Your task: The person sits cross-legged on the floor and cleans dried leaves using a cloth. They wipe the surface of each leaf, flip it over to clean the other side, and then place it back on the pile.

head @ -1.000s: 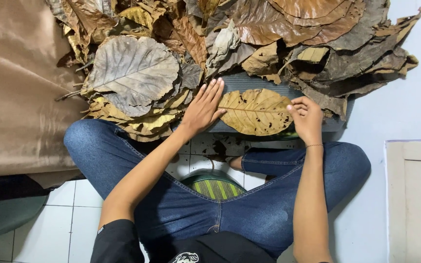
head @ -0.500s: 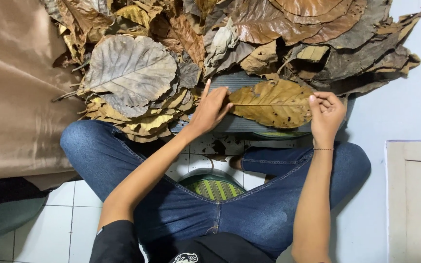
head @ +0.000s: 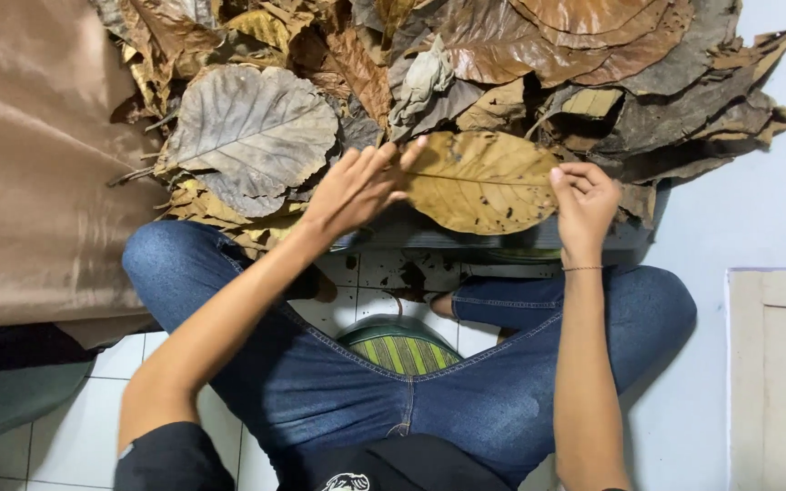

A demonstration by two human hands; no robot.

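Note:
A large dry yellow-brown leaf [head: 482, 182] with dark spots lies across the front of a pile of dried leaves [head: 520, 64]. My left hand [head: 357, 186] rests flat, fingers spread, on the leaf's left end. My right hand [head: 582, 202] pinches the leaf's right end between thumb and fingers. A broad grey leaf [head: 249, 135] lies to the left of my left hand. I sit cross-legged in blue jeans [head: 338, 382], with both forearms reaching forward over my knees.
Tan satin cloth [head: 34, 164] covers the left side. A dark flat edge [head: 466, 238] runs under the leaf. White floor tiles [head: 370, 273] and a green striped object [head: 400, 347] show between my legs. A pale board [head: 780, 364] lies at the right.
The yellow-brown leaf has been lifted away from me and shifted right. My right hand rose with its end; my left hand slid along the leaf's left end.

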